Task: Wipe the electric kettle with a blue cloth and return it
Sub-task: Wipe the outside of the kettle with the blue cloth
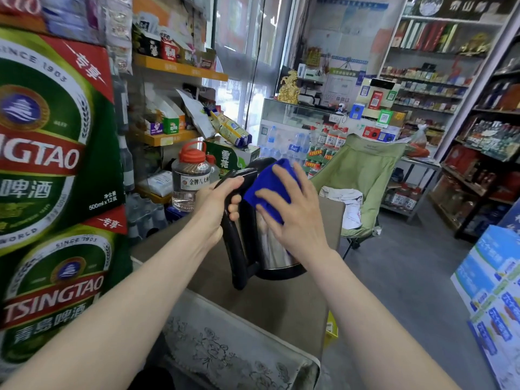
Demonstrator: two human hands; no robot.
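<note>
Far left: stacked green Tsingtao beer cartons (50, 164). Front and centre: a brown desk (281, 299), with patterned fabric draped over its near edge. Beyond it: a green folding chair (363, 175) with white cloth heaped on the seat. Over the desk, tilted: a steel electric kettle (270, 249) with a black handle and base. Behind the kettle to the left: a clear jug with a red cap (191, 178). Left hand (216, 201) on the handle's top, fingers curled tightly round it. Right hand (295, 218) on the kettle's upper wall, fingers spread and nearly straight, pressing a blue cloth (270, 187) against the steel.
</note>
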